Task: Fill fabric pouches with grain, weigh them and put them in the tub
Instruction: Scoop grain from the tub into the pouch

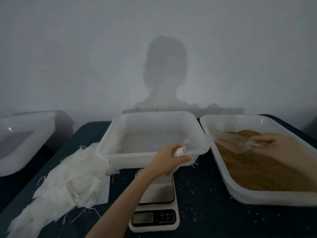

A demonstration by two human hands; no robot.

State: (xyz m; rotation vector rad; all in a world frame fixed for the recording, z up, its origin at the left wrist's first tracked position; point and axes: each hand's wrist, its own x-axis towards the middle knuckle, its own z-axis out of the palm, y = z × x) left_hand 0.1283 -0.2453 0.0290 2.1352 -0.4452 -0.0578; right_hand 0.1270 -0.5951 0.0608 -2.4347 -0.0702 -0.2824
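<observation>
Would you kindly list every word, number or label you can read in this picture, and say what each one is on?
No text can be read with certainty.
Scale display: digits too dim and blurred to read.
Scale button panel: pale marks and a line of print beneath, too small and blurred to quote.
Tubs, scoop, pouches and wall: no text visible.

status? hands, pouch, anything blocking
Left hand grips empty pouch above scale. Right hand holds clear scoop over grain tray. Nothing between scoop and pouch.
</observation>
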